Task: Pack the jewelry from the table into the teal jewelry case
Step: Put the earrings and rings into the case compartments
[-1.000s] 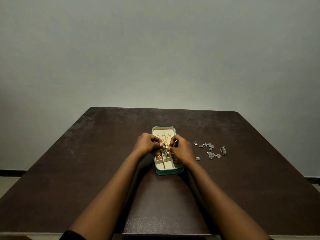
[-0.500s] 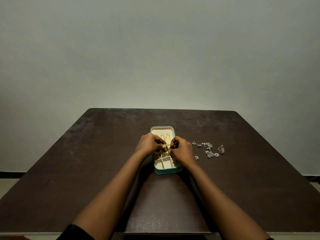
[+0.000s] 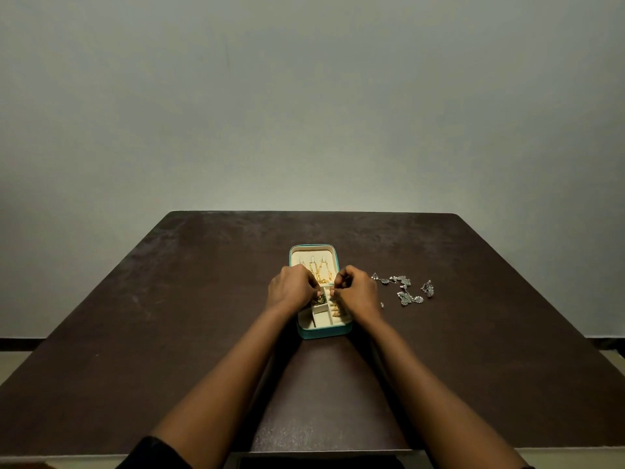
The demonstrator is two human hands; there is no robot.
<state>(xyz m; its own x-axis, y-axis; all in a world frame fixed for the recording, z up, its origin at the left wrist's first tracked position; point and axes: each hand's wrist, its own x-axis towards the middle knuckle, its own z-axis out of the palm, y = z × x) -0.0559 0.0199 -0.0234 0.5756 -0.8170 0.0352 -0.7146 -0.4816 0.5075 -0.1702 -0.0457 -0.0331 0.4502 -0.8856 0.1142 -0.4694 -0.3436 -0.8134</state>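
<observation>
Both forearms (image 3: 233, 370) extended forward, left hand (image 3: 292, 289) and right hand (image 3: 355, 293) close together, fingers (image 3: 339, 282) curled inward

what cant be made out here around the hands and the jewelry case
- Head view: whether the left hand or right hand pinches anything; their curled fingers cover the fingertips.
- Head view: the middle compartments of the teal jewelry case, hidden under both hands.
- Head view: the silver jewelry on the table, too small to count or tell piece types.
- Head view: both elbows, cut off by the bottom edge.

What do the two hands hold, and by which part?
Left hand pinches the gold-and-green piece at its upper end; right hand: cannot be told.
</observation>
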